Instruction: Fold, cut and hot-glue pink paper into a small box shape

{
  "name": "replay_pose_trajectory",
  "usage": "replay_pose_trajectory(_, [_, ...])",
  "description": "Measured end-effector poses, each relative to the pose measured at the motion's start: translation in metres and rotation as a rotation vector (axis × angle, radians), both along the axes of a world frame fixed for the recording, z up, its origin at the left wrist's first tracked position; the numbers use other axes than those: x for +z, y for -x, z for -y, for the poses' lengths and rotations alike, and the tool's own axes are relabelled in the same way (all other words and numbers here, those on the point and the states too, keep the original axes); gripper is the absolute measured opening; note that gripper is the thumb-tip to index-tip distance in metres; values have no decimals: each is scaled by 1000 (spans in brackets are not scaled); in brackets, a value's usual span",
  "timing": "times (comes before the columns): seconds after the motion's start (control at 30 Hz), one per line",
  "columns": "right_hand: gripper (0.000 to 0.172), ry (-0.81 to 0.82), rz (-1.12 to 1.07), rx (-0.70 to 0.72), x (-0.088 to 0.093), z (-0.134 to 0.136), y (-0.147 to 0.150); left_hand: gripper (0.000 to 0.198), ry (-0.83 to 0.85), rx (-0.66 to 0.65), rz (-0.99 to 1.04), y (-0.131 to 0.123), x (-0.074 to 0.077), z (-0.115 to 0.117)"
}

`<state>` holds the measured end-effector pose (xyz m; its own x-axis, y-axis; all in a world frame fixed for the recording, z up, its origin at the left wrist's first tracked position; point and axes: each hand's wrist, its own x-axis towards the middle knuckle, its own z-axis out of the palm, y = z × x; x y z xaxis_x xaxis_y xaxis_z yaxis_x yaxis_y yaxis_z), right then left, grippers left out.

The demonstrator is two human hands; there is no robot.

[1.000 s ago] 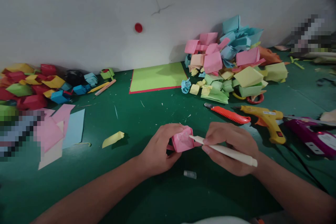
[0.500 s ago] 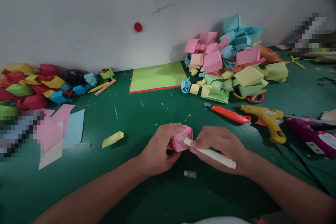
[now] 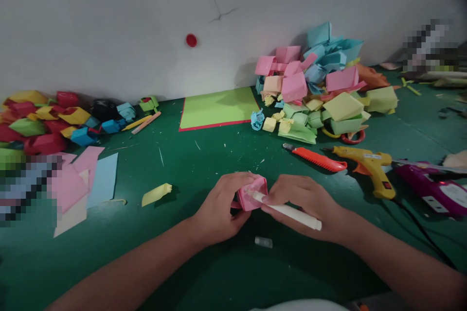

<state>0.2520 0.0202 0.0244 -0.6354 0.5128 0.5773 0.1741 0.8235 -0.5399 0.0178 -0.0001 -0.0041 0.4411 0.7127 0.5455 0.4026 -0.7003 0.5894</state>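
- Two hands of mine meet low in the middle of the dark green table top [image 3: 204,165], close to my body.
- My left hand [image 3: 221,209] is clamped on a small pink folded paper box [image 3: 252,194], with the thumb on the near side and the fingers curled over the far side.
- My right hand [image 3: 304,201] is closed tight around a slim white pen-shaped stick [image 3: 292,211], which lies nearly flat across my fingers. Its tip touches the face of the box that is turned up towards me.
- So the box sits between my two hands. I cannot tell whether it rests on the table or is lifted just off it.
- One small clear plastic cap [image 3: 263,242] lies on the table just nearer to me than the hands, touching neither.
- To the right, beyond my right hand, lie an orange utility knife [image 3: 317,159] and a yellow hot-glue gun [image 3: 368,164] side by side. A purple plastic tool [image 3: 430,189] lies further right.
- Against the white wall [image 3: 109,24], a heap of pink, blue, yellow and green folded paper pieces [image 3: 321,92] stands behind the knife.
- Beside that heap a flat lime-green sheet with a red edge [image 3: 219,107] lies at the foot of the wall.
- On the far left is a pile of red, yellow and blue folded paper shapes [image 3: 47,119], with flat pink and pale blue sheets [image 3: 85,180] in front of it.
- One curled yellow paper scrap [image 3: 156,193] lies alone, well left of my left hand.
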Motion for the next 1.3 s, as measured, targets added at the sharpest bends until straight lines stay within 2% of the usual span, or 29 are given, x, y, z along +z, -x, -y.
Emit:
replay_pose_trajectory(0.67, [7,57,66,76,6,2,-1,59,8,11,7,1,0,0])
replay_pose_trajectory(0.9, [7,62,62,87,8,2,-3,57,25,13,26,2,-5,0])
replay_pose_trajectory(1.1, [8,54,12,78,9,2,-3,64,24,38,51,3,-5,0])
replay_pose_trajectory(1.3, [17,144,-135,24,16,1,-7,67,59,70,96,1,-4,2])
